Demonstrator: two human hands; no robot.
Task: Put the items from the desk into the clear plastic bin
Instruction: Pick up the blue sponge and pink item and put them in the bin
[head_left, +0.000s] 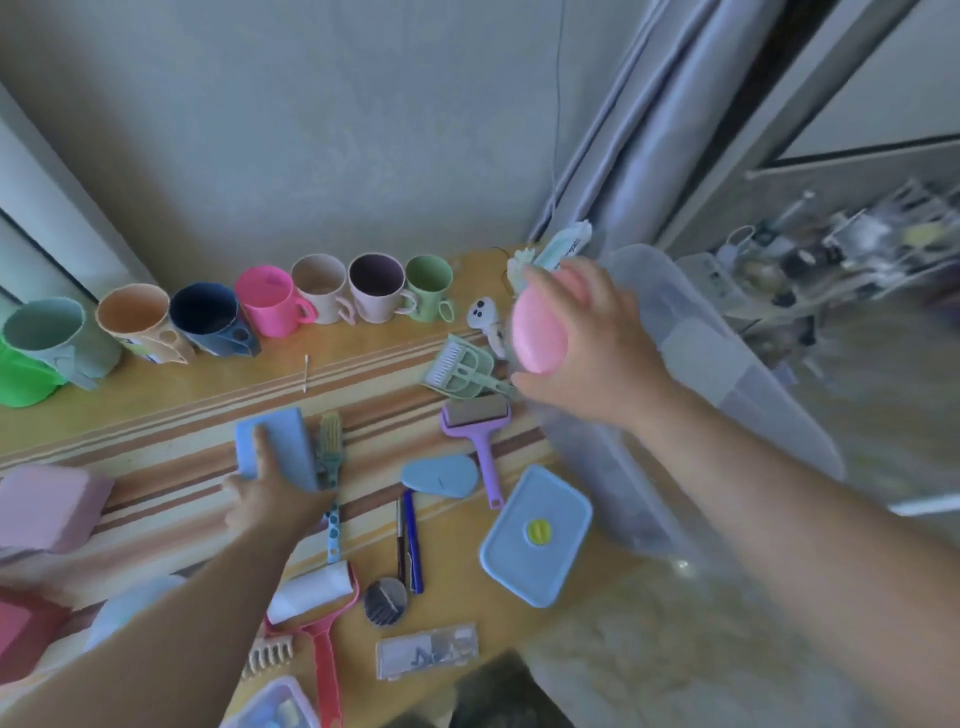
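Note:
My right hand (597, 343) holds a pink oval case (537, 332) in the air at the left edge of the clear plastic bin (727, 364), which stands off the desk's right end. On the desk, my left hand (275, 493) grips a light blue rectangular block (275, 436). Loose items lie between my arms: a purple brush (478, 421), a green dustpan (462, 369), a blue oval pad (441, 475), a blue lidded box (537, 535), pens (410, 540) and a red lint roller (317, 597).
A row of coloured mugs (270, 301) lines the wall at the back of the desk. A pink box (49, 506) sits at the left edge. A small clear case (426, 652) and a hair claw (267, 657) lie near the front. Curtains hang behind the bin.

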